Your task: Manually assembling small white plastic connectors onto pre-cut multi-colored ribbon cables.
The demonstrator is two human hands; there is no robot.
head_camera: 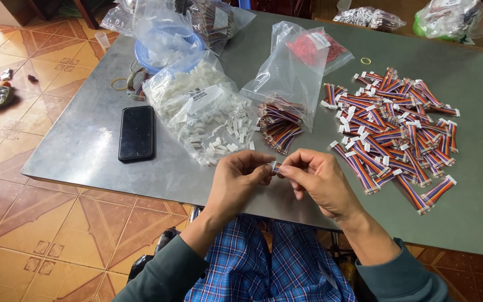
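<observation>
White plastic shows between your fingertips: a small connector piece (275, 166), pinched from both sides just above the near edge of the grey metal table (85, 151). Your left hand (240, 180) closes thumb and forefinger on its left end, and your right hand (315, 178) closes on its right end, the other fingers curled in. Whether a wire lead is already seated in it I cannot tell; the fingers hide most of it.

By the look of it, you are at the joining step, mating one small part to another by feel. A clean push would call for the two halves to be lined up square, with steady pressure along their length and no twist.

Loose white housings (225, 131) spill from an open clear bag (197, 100) just beyond your left hand. A bundle of rainbow ribbon leads (279, 130) lies in a second bag straight ahead, and a spread pile of finished-looking leads with white ends (395, 123) lies to your right. A black phone (136, 133) rests face up on the left, well apart from your hands.
</observation>
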